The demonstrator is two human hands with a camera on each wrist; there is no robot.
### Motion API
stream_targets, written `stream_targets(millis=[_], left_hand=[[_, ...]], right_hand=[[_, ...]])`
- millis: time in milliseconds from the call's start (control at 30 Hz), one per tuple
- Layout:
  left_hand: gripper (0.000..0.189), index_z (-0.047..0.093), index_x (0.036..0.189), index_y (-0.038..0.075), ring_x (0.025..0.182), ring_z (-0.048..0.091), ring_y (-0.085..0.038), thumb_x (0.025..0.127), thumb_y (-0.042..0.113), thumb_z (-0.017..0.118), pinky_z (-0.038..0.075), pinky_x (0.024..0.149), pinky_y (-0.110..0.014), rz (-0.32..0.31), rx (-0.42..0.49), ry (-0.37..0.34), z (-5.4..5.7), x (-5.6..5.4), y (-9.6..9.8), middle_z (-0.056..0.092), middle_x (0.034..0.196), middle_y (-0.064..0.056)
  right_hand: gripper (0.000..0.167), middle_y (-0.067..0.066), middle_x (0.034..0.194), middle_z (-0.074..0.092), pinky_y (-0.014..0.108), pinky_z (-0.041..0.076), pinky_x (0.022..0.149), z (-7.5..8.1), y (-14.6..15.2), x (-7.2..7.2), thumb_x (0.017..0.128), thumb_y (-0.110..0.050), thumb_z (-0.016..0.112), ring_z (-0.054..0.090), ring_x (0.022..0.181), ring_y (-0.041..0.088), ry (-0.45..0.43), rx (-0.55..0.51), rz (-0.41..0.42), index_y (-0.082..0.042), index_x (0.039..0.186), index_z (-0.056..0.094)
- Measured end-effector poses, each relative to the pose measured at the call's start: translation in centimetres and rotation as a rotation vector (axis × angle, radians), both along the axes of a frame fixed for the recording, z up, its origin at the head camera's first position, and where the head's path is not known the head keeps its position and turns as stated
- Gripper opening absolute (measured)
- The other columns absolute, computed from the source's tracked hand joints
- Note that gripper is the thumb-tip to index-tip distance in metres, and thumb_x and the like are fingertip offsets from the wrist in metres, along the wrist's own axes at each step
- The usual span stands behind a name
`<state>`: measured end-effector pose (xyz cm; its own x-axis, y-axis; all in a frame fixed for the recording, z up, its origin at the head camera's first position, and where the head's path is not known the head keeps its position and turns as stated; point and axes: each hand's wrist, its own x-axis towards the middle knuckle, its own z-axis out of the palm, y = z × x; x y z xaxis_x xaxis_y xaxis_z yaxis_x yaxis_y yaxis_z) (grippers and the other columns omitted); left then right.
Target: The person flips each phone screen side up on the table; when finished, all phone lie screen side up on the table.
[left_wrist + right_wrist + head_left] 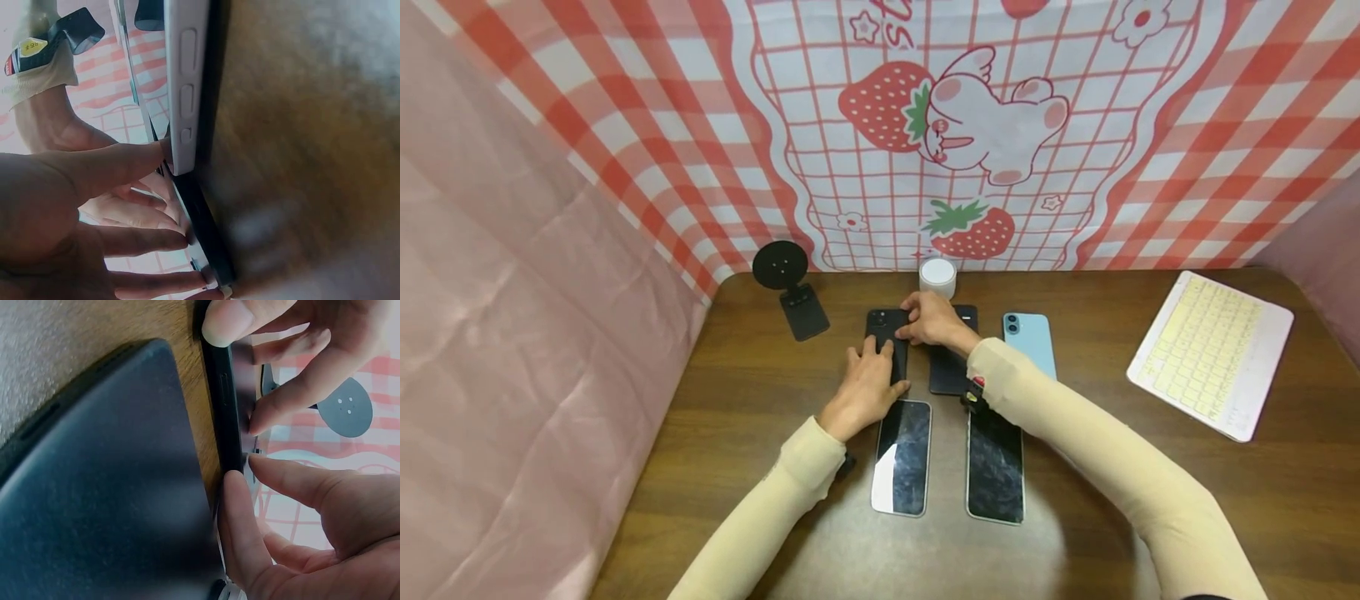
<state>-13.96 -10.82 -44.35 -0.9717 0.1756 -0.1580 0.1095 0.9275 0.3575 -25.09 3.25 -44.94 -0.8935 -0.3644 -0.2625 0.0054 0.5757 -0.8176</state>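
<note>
A black phone [880,326] lies back-up near the middle of the desk, camera at its far end. Across its back rest the spread fingers of my left hand [861,390], the thumb at its right edge. At the phone's far right corner, my right hand [936,321] pinches the edge between thumb and fingers. Close under my right wrist lies a second dark phone [949,379]. Nearer to me are two screen-up phones, a pale-edged one [906,458] below my left hand and a black-screened one [996,471] beneath the right forearm.
Right of the dark phone is a light blue phone [1030,337], partly hidden by the sleeve. A black folding stand [781,267] stands at the back left. A white round object [937,279] sits by the back cloth, and a white keyboard [1206,354] with yellow keys lies at right.
</note>
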Motion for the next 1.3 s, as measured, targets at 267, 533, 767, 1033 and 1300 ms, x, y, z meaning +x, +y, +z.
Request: stream_targets(millis=[267, 533, 767, 1033, 1300], left_hand=[[0.075, 0.038, 0.158, -0.003, 0.144, 0.034, -0.06, 0.101, 0.031, 0.07, 0.035, 0.119, -0.064, -0.007, 0.096, -0.063, -0.1, 0.2, -0.7, 0.028, 0.165, -0.034], [0.073, 0.038, 0.158, -0.003, 0.154, 0.03, -0.051, 0.101, 0.03, 0.069, 0.025, 0.125, -0.063, -0.033, 0.169, -0.08, 0.1, 0.1, -1.6, 0.031, 0.165, -0.032], [0.073, 0.047, 0.154, 0.0, 0.143, 0.046, -0.048, 0.094, 0.029, 0.076, 0.041, 0.118, -0.056, -0.013, 0.236, -0.047, 0.1, 0.0, -2.5, 0.044, 0.158, -0.027], [0.07, 0.055, 0.15, 0.003, 0.14, 0.05, -0.043, 0.09, 0.03, 0.079, 0.045, 0.115, -0.054, -0.013, 0.25, -0.028, 0.4, 0.1, -3.2, 0.052, 0.153, -0.022], [0.075, 0.047, 0.156, 0.011, 0.14, 0.05, -0.041, 0.09, 0.031, 0.076, 0.045, 0.113, -0.057, 0.022, 0.318, -0.039, 0.3, 0.1, -2.9, 0.051, 0.153, -0.019]], right_hand=[[0.054, 0.024, 0.117, 0.064, 0.028, 0.063, 0.068, 0.1, 0.1, 0.4, 0.09, -0.003, 0.079, 0.073, 0.077, 0.02, -0.038, -0.047, -0.019, 0.003, 0.138, 0.056], [0.05, 0.013, 0.1, 0.061, 0.029, 0.063, 0.067, 0.0, 0.7, 0.7, 0.092, -0.001, 0.076, 0.07, 0.068, 0.013, -0.082, -0.161, -0.061, 0.003, 0.138, 0.057], [0.051, 0.014, 0.1, 0.064, 0.027, 0.063, 0.066, 0.0, 0.9, 1.0, 0.093, 0.0, 0.074, 0.069, 0.064, 0.01, -0.125, -0.269, -0.082, 0.006, 0.139, 0.053], [0.043, 0.032, 0.122, 0.067, 0.027, 0.063, 0.069, 0.1, 1.2, 1.4, 0.102, -0.003, 0.06, 0.072, 0.067, 0.011, -0.182, -0.342, -0.103, 0.006, 0.143, 0.051], [0.041, 0.033, 0.127, 0.063, 0.032, 0.064, 0.076, 0.1, 1.5, 1.4, 0.106, -0.005, 0.049, 0.073, 0.072, 0.013, -0.211, -0.39, -0.107, 0.004, 0.146, 0.049]])
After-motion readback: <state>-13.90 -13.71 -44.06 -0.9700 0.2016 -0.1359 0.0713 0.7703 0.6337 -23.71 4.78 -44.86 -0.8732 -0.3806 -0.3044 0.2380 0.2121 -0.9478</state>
